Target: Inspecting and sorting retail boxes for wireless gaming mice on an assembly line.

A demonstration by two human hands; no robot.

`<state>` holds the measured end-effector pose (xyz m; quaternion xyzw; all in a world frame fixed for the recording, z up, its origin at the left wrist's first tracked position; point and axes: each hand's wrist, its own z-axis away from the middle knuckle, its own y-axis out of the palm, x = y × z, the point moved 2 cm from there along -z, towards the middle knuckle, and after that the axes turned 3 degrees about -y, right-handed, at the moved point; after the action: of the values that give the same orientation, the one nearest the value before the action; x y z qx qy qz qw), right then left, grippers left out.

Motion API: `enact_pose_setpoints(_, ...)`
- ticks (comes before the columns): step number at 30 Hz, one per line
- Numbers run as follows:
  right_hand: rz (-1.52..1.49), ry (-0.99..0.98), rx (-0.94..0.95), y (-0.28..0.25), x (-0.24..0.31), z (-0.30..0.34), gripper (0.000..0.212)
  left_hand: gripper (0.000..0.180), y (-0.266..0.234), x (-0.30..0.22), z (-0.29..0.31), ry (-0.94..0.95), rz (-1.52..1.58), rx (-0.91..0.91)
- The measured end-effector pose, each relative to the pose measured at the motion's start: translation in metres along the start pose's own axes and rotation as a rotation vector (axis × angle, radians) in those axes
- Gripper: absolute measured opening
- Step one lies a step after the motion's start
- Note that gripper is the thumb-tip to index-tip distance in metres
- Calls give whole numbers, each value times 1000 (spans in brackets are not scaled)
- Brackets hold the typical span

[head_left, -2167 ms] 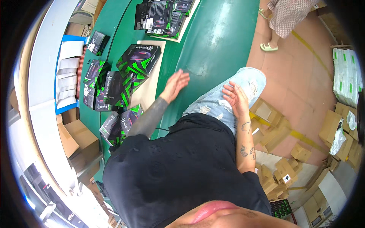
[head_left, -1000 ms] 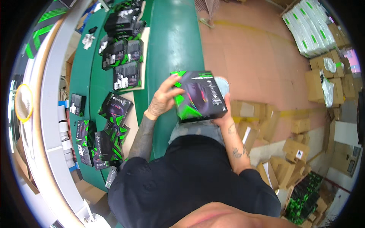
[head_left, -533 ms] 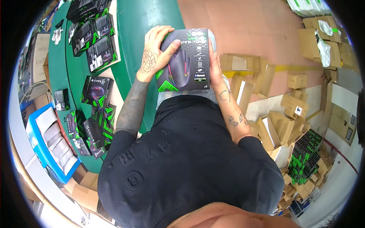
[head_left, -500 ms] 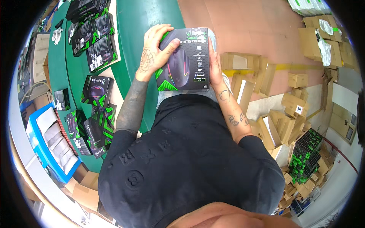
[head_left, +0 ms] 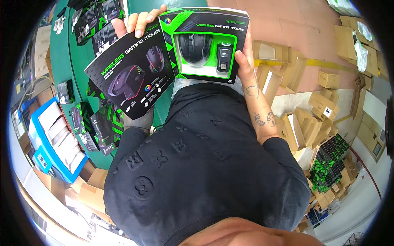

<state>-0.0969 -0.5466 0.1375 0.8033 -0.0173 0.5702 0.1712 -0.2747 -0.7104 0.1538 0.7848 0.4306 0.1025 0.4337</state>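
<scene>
A black and green mouse box (head_left: 214,50) is held up in front of me with its front flap (head_left: 137,96) swung out to the left. Through the window under the flap I see a black mouse (head_left: 195,48) and, beside it, a small black USB receiver (head_left: 224,57). My left hand (head_left: 140,21) is closed over the flap's top edge; the flap hides part of that forearm. Along the box's right side my right hand (head_left: 245,61) grips, thumb on the front edge.
More black and green boxes (head_left: 104,129) lie on the green table (head_left: 67,45) at left, near a blue-rimmed bin (head_left: 41,151). Brown cartons (head_left: 301,129) litter the floor at right, with a stack of black and green boxes (head_left: 328,164) beyond them.
The box was closed with both hands on its sides; now its front flap is open to the left in my left hand. The box has risen slightly, showing the mouse.
</scene>
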Motion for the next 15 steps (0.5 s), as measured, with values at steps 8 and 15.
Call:
enact_pose_setpoints(8, -609, 391, -251, -5, -34, 23, 66, 35, 29, 11, -5, -9, -559, -163)
enact_pose_setpoints(15, -577, 485, -298, 12, -39, 12, 61, 35, 11, 20, 79, -587, -549, -988)
